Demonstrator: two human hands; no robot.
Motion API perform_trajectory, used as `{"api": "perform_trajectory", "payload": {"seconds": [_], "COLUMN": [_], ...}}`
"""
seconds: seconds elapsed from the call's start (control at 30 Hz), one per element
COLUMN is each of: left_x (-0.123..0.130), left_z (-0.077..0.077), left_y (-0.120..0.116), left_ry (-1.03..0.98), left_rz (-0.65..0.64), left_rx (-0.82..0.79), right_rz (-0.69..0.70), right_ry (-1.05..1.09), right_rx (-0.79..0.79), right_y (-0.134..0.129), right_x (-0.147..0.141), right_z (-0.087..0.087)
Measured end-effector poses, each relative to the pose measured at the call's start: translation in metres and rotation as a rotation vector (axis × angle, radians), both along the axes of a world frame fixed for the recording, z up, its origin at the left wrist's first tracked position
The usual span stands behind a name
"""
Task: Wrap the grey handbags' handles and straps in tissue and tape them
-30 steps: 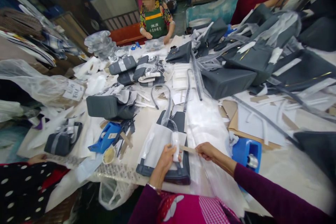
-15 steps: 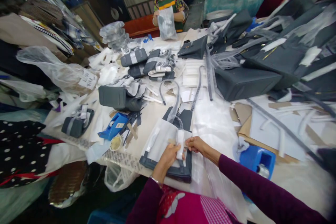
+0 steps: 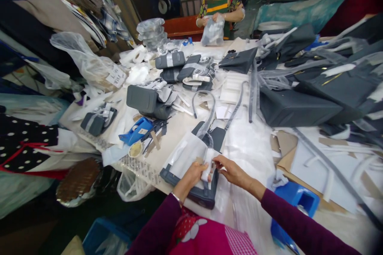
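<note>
A bag [image 3: 206, 197] lies on the table [image 3: 171, 138] between a left tape dispenser [image 3: 136, 131] and a right tape dispenser [image 3: 285, 194].

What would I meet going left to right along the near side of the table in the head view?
Small dark bag → blue dispenser → left hand, gripping a white-wrapped piece → right hand → second blue dispenser.

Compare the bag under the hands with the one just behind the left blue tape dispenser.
Pose: the near bag lies flat; the far bag turns a broad panel toward the camera.
Cover: a white sheet covers much of the near bag; the far bag's facing panel is bare.
Contact: the left hand is on the near bag; no hand touches the far bag.
Shared: both dark grey.
</note>
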State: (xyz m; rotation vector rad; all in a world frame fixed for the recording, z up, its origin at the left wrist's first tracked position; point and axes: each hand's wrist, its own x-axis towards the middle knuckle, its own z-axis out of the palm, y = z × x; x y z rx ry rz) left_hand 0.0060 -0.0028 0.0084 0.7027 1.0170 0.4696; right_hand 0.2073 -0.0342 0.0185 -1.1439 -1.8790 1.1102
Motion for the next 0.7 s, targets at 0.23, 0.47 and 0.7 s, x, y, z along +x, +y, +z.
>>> {"api": "perform_trajectory", "payload": {"seconds": [0.23, 0.47, 0.7], "left_x": [0.003, 0.006, 0.003], "left_z": [0.006, 0.006, 0.007], "left_y": [-0.002, -0.004, -0.006], "left_ry": [0.048, 0.175, 0.183], "left_rz": [0.015, 0.005, -0.063], "left_rx": [0.044, 0.127, 0.146], "right_rz": [0.038, 0.177, 0.235], "right_ry": [-0.107, -0.339, -0.516], "right_rx": [0.184, 0.213, 0.024], "right_y": [0.031, 0.056, 0.075], "right_x": [-0.015, -0.034, -0.040], "right_z": [0.014, 0.011, 0.012]}}
